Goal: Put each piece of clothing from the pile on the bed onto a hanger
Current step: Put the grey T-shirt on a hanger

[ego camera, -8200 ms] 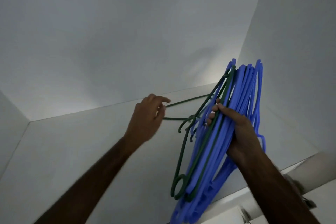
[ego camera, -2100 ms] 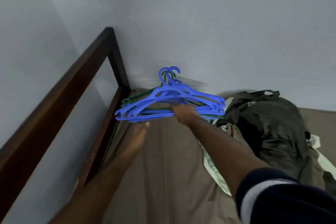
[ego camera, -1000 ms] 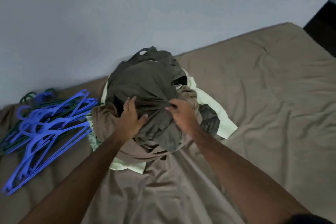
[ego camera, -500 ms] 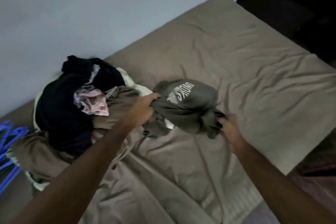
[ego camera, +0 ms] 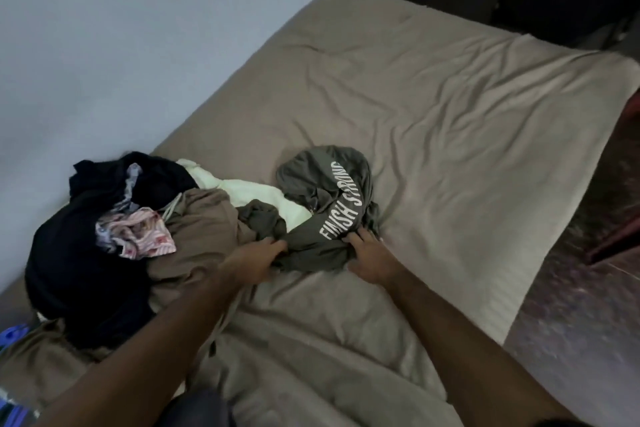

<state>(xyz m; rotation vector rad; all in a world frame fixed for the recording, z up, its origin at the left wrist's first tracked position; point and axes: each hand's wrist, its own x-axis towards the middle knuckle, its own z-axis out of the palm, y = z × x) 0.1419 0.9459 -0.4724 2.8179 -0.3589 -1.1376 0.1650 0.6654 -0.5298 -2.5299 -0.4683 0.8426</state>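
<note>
A crumpled olive-grey T-shirt [ego camera: 329, 191] with white lettering lies on the bed, just right of the clothes pile [ego camera: 114, 236]. My left hand [ego camera: 258, 258] grips its near left edge and my right hand [ego camera: 369, 253] grips its near right edge. The pile holds a black garment, a pink-and-white striped piece, a brown garment and something pale cream. A sliver of the blue hangers [ego camera: 10, 336] shows at the far left edge; most of them lie out of view.
The bed [ego camera: 433, 107] has a wrinkled taupe sheet, with bare sheet to the right of the shirt. A grey wall runs along its far left side. A dark headboard stands at the top right. Dark floor lies beyond the right edge.
The shirt has come off the pile and now lies on the sheet beside it. My right hand, loose beside it half a second ago, now grips its edge. The view shifted right.
</note>
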